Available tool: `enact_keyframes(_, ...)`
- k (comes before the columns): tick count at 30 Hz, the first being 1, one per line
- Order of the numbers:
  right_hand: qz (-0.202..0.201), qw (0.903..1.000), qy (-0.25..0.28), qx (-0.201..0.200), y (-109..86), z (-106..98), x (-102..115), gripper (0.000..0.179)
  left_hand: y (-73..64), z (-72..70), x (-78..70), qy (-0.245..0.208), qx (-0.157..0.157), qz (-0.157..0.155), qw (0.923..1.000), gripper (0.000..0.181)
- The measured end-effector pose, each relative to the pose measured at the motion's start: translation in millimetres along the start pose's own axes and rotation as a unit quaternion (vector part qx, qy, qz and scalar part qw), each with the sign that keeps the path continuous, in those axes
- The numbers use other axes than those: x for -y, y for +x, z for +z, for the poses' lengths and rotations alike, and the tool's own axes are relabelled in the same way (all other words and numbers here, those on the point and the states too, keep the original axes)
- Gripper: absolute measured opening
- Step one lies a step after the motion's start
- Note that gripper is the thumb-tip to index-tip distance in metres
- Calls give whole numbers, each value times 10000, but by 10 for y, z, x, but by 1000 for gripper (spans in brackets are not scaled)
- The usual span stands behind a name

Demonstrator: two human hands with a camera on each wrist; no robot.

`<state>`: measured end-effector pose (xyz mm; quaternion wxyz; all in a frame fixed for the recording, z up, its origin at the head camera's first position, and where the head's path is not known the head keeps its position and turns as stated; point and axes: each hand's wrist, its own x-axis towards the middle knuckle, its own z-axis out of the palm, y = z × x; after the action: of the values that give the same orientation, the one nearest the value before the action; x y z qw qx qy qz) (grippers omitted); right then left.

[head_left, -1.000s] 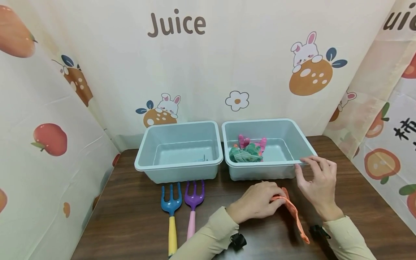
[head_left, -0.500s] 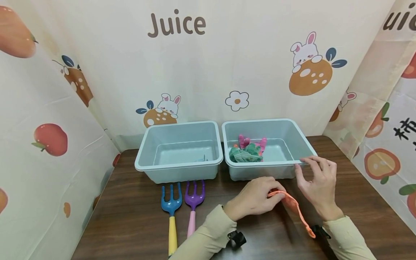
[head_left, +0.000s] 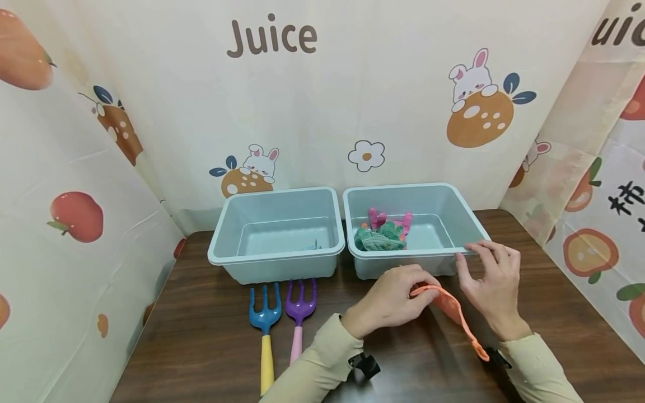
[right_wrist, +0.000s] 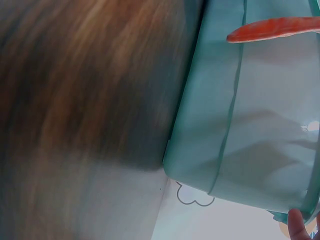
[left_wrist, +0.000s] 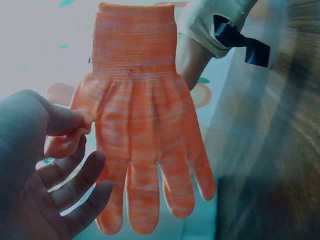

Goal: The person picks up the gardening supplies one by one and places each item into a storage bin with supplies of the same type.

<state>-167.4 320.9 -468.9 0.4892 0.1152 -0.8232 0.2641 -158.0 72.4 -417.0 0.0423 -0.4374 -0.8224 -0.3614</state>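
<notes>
My left hand (head_left: 395,299) pinches an orange knitted glove (head_left: 456,313) in front of the right bin. In the left wrist view the glove (left_wrist: 140,115) hangs flat, cuff at the top of the picture, its thumb caught between my thumb and index finger. My right hand (head_left: 496,285) grips the front right corner of the pale blue right bin (head_left: 403,254), fingers over the rim and thumb outside. Inside that bin lie a bunched green fabric piece (head_left: 380,238) and a pink one (head_left: 407,221). An orange glove finger (right_wrist: 270,30) crosses the bin wall in the right wrist view.
A matching left bin (head_left: 274,257) stands beside the right one, a small bluish item at its bottom. Two toy forks lie on the wooden table (head_left: 191,341): one blue with a yellow handle (head_left: 266,319), one purple with a pink handle (head_left: 300,309). Printed curtains surround the table.
My left hand has moved up and slightly left toward the right bin, raising the orange glove with it. My right hand stays at the bin's corner.
</notes>
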Motion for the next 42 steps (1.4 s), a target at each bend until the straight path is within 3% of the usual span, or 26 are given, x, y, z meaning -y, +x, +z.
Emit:
enact_keyframes(9, -131, 9998, -81, -105, -15, 28, -25, 56, 19, -81, 21, -154, -298, 46, 9994, 16)
enact_keyframes(17, -121, 9999, -52, -71, -23, 23, -24, 54, 35, -140, -14, -369, -348, -62, 9987, 18)
enact_keyframes(35, -261, 9996, -1, -62, -10, 22, -41, 53, 59, -203, -30, -372, -588, 8, 9976, 19)
enact_keyframes(42, -328, 9994, 8, -111, 0, 23, -38, 57, 83, -231, -58, -283, -841, 61, 9960, 19)
